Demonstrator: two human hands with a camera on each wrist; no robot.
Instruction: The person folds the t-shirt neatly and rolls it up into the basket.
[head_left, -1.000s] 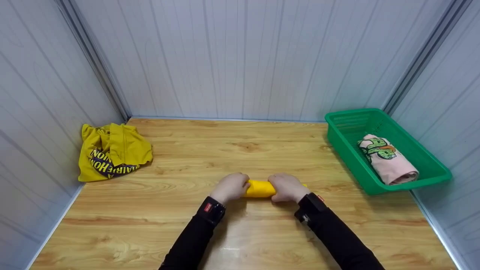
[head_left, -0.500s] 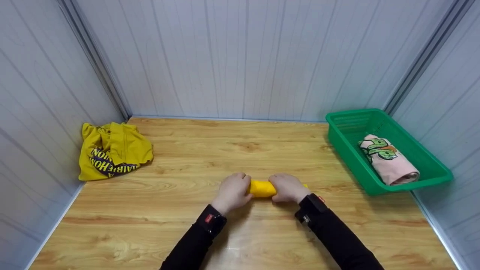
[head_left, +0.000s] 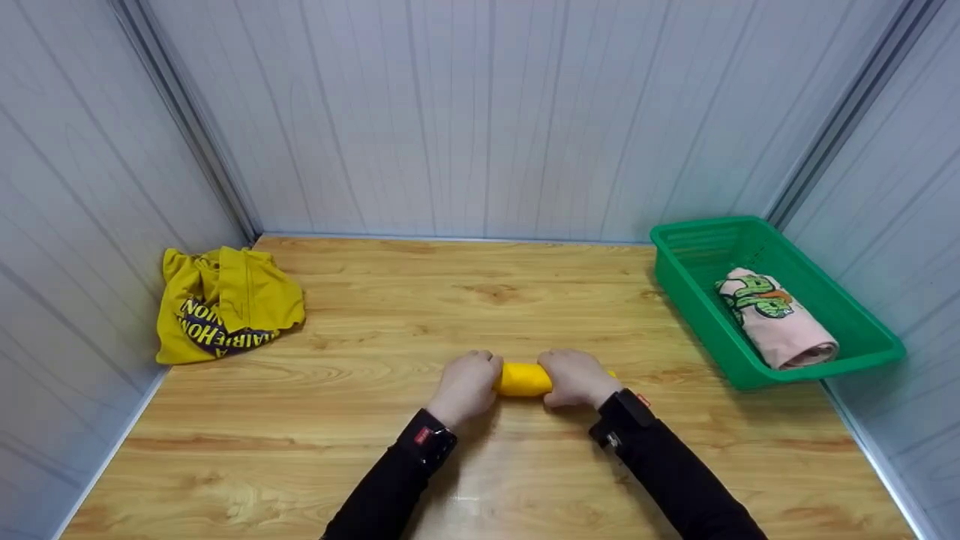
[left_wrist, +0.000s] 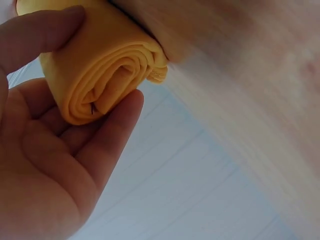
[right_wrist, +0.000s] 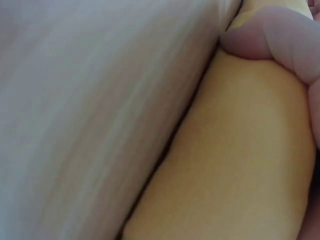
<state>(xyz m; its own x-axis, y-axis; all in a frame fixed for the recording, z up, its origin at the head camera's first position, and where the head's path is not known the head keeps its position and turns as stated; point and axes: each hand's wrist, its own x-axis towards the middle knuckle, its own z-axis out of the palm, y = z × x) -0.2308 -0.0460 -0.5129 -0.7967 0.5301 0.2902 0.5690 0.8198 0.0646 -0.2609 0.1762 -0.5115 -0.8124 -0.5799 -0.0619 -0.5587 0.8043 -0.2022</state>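
Note:
A rolled yellow cloth [head_left: 523,379] lies on the wooden table between my two hands. My left hand [head_left: 466,386] grips its left end; in the left wrist view the thumb lies on one side and the fingers on the other, with the spiral layers of the roll [left_wrist: 112,82] showing at the end. Toward the other end my right hand [head_left: 577,377] holds the roll, and a small bit of yellow sticks out beyond it. The right wrist view has the thumb pressed on the smooth yellow cloth [right_wrist: 235,145], close to the tabletop.
A green plastic basket [head_left: 694,330] stands at the right, holding a rolled pink cloth [head_left: 787,334] with a green print. At the back left lies a crumpled dark-yellow garment [head_left: 259,289] with lettering. Pale panel walls [head_left: 480,120] enclose the wooden table [head_left: 480,292].
My left hand has shifted slightly right and toward me along the roll's end, still gripping it. The right hand stays nearly in place. Basket and crumpled garment have not moved.

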